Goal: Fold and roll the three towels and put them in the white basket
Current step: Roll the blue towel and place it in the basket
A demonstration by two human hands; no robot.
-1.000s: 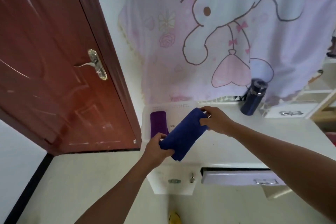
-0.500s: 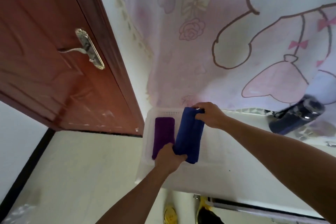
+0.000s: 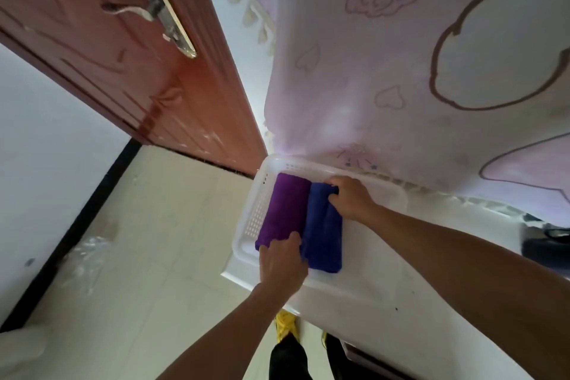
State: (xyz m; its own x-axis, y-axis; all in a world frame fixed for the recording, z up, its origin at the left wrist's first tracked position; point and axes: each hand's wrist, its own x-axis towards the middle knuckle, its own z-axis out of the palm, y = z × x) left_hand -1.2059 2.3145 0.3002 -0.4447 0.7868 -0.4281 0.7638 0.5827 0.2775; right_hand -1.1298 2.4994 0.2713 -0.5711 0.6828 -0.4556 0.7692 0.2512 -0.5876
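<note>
A white perforated basket [image 3: 250,216] sits at the left end of a white tabletop. Inside it a rolled purple towel [image 3: 283,210] lies against the left wall. A rolled dark blue towel [image 3: 324,234] lies right beside it, touching it. My left hand [image 3: 282,262] grips the near end of the blue towel. My right hand [image 3: 351,197] holds its far end down inside the basket. No third towel is in view.
A red-brown door [image 3: 108,49] with a metal handle [image 3: 160,9] stands to the left. A pink cartoon curtain [image 3: 401,55] hangs behind the basket. A dark bottle [image 3: 546,244] lies blurred at the right edge. The white tabletop [image 3: 385,281] extends to the right.
Both hands carried the blue towel from above the table into the basket and lowered it beside the purple one. The camera moved closer and tilted down.
</note>
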